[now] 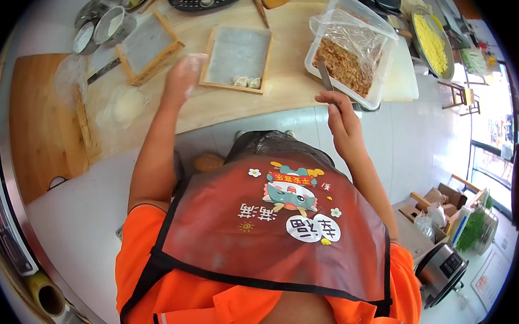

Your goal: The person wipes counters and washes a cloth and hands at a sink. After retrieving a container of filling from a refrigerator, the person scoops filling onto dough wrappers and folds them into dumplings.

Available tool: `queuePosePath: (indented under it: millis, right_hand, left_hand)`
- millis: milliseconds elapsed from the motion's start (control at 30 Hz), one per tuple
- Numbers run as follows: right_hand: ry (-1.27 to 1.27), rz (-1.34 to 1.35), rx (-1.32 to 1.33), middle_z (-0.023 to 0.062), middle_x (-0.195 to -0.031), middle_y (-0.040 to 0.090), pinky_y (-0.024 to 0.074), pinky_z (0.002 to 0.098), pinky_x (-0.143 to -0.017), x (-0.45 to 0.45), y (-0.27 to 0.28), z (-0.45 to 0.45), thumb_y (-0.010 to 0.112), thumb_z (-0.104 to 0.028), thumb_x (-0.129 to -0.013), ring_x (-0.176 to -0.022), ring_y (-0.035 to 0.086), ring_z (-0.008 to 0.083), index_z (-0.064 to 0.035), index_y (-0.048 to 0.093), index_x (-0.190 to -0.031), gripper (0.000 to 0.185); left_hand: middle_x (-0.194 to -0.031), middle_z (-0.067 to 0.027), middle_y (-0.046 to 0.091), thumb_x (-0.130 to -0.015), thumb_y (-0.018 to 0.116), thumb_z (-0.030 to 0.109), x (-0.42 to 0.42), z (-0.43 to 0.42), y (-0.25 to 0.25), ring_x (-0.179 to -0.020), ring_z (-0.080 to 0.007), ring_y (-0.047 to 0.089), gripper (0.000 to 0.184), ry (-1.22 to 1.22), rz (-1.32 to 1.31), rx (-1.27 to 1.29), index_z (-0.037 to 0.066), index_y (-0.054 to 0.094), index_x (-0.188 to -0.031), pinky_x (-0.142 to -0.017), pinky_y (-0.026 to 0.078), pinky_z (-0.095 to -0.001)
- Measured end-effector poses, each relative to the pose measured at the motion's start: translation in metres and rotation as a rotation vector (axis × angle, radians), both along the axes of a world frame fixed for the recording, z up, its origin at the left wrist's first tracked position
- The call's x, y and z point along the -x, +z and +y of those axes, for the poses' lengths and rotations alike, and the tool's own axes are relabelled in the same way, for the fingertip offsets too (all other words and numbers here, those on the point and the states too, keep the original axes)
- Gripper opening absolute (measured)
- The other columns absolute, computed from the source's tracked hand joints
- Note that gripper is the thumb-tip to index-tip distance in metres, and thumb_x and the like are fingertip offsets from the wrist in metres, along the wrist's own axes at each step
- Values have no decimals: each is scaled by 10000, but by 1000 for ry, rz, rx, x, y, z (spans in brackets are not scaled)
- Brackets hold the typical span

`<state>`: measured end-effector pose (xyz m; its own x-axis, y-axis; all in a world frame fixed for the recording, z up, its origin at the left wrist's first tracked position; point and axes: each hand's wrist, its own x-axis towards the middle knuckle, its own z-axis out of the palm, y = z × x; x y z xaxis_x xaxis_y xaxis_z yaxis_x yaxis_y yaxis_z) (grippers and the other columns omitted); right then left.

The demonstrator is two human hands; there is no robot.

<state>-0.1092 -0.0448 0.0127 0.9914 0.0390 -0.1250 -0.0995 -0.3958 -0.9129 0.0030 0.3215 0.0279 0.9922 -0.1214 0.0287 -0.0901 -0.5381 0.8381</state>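
My left hand (pixel 183 80) is raised over the table, just left of a wood-framed tray (pixel 211 57). It is floury and blurred; a thin pale edge shows by its fingertips, but I cannot tell what it is. Two or three folded dumplings (pixel 247 81) lie in the tray's near right corner. My right hand (pixel 342 120) is closed around a flat metal spatula (pixel 324 76), whose blade reaches the near left edge of minced filling (pixel 348 68) in a clear plastic tub (pixel 383 80). Crumpled plastic film (pixel 360 41) covers part of the filling.
Pale round dough pieces (pixel 127 104) lie on the left of the wooden table (pixel 182 118). Behind them are a second framed tray (pixel 149 45) and metal bowls (pixel 113 25). A black appliance (pixel 206 1) stands at the back. A pan of yellow shreds (pixel 431 45) is at far right.
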Motion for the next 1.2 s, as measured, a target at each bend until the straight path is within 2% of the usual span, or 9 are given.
queuePosePath:
  millis: [133, 267, 400, 733, 867, 967, 1000, 1067, 1200]
  right_hand:
    - [51, 10, 74, 107, -1158, 641, 405, 292, -968, 12, -19, -11, 379, 55, -907, -1050, 575, 194, -130, 343, -1489, 611]
    - [68, 61, 54, 124, -1139, 639, 391, 293, -984, 7, 10, 34, 374, 52, -919, -1082, 570, 184, -98, 346, -1487, 588]
    - [143, 4, 97, 116, -1130, 636, 396, 317, -1000, 7, 7, 55, 391, 22, -948, -1113, 576, 214, -91, 371, -1469, 533]
    - [126, 52, 191, 93, -1109, 651, 453, 309, -902, 13, 18, 83, 402, 0, -959, -993, 614, 209, -98, 433, -1405, 458]
    - [78, 24, 218, 128, -1092, 650, 466, 361, -903, 21, 11, 73, 413, 14, -948, -988, 627, 308, -105, 451, -1365, 436]
    - [32, 21, 132, 157, -1108, 639, 456, 378, -922, 26, 20, 67, 458, -4, -943, -1061, 604, 352, -62, 479, -1310, 373]
    - [29, -146, 199, 165, -1089, 628, 464, 385, -900, 25, 19, 57, 478, -16, -941, -1023, 608, 351, -45, 511, -1266, 328]
    - [-92, -304, 369, 168, -1001, 604, 492, 405, -801, 12, 29, 35, 524, -44, -927, -926, 621, 351, -68, 600, -1153, 239]
    - [-198, -313, 729, 112, -975, 620, 511, 448, -722, -27, 48, -13, 546, -164, -920, -864, 647, 325, -111, 661, -1011, 156]
  left_hand:
    - [-1081, -144, 686, -935, 539, 113, 7, 141, -38, -1054, -185, 629, 244, 587, -125, 295, -21, 657, -1101, -921, 462, -299]
    - [-1021, -154, 700, -840, 645, 123, 33, 304, -117, -974, -215, 665, 279, 912, -37, -261, -21, 665, -1079, -849, 494, -307]
    - [-941, -121, 685, -757, 722, 219, 31, 293, -134, -895, -322, 650, 280, 631, -84, -611, 70, 694, -992, -767, 500, -419]
    - [-1086, -109, 613, -827, 609, 157, 19, 233, -119, -1115, -306, 543, 166, 549, 6, -1184, 115, 692, -966, -918, 390, -504]
    - [-1152, -138, 615, -845, 565, 130, 17, 255, -146, -1118, -320, 543, 204, 441, -139, -1272, 111, 687, -1007, -903, 395, -526]
    - [-1107, -151, 628, -825, 565, 99, 22, 228, -109, -1055, -345, 566, 226, 263, -239, -1218, 75, 660, -1029, -860, 432, -512]
    - [-1075, -154, 628, -821, 562, 71, 15, 229, -107, -946, -387, 591, 222, 217, -137, -1171, 41, 643, -1026, -810, 466, -505]
    - [-972, -222, 633, -823, 526, 16, 10, 261, -137, -927, -426, 608, 259, 192, -405, -827, -20, 617, -1063, -825, 497, -467]
    - [-1074, -249, 625, -834, 540, 36, 6, 244, -86, -982, -410, 614, 321, 162, -3, -1058, -31, 571, -1147, -860, 501, -459]
